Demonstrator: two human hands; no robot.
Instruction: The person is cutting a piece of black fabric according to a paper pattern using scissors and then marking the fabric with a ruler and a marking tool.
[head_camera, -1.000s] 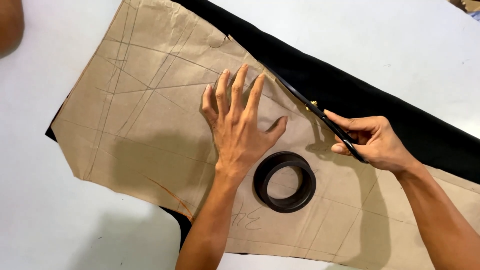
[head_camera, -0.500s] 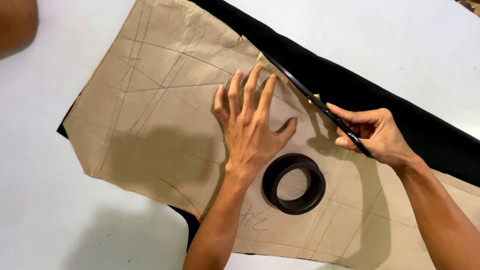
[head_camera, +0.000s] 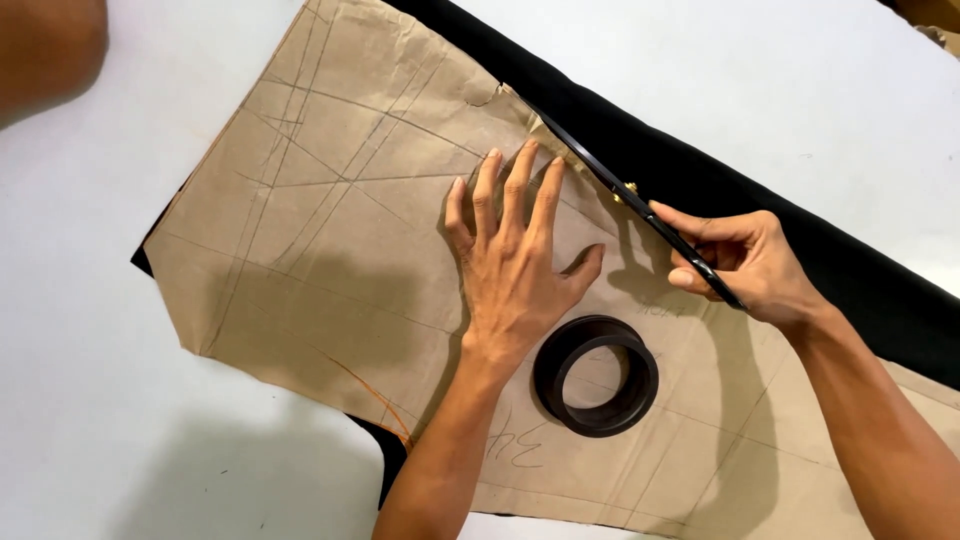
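Note:
A brown paper pattern (head_camera: 330, 250) with pencil lines lies on black fabric (head_camera: 700, 180) spread over a white table. My left hand (head_camera: 515, 265) presses flat on the paper, fingers spread, near its upper edge. My right hand (head_camera: 750, 262) grips black scissors (head_camera: 630, 200), whose blades run along the paper's upper right edge over the fabric. A black ring-shaped weight (head_camera: 597, 375) rests on the paper just below my left thumb.
The white table (head_camera: 90, 400) shows to the left and at the top right. A blurred part of a person's body (head_camera: 45, 50) sits at the top left corner. A brown object (head_camera: 930, 15) peeks in at the top right corner.
The scissors and my right hand have slid a little along the pattern edge. My left hand stays pressed flat on the paper. The view has shifted slightly.

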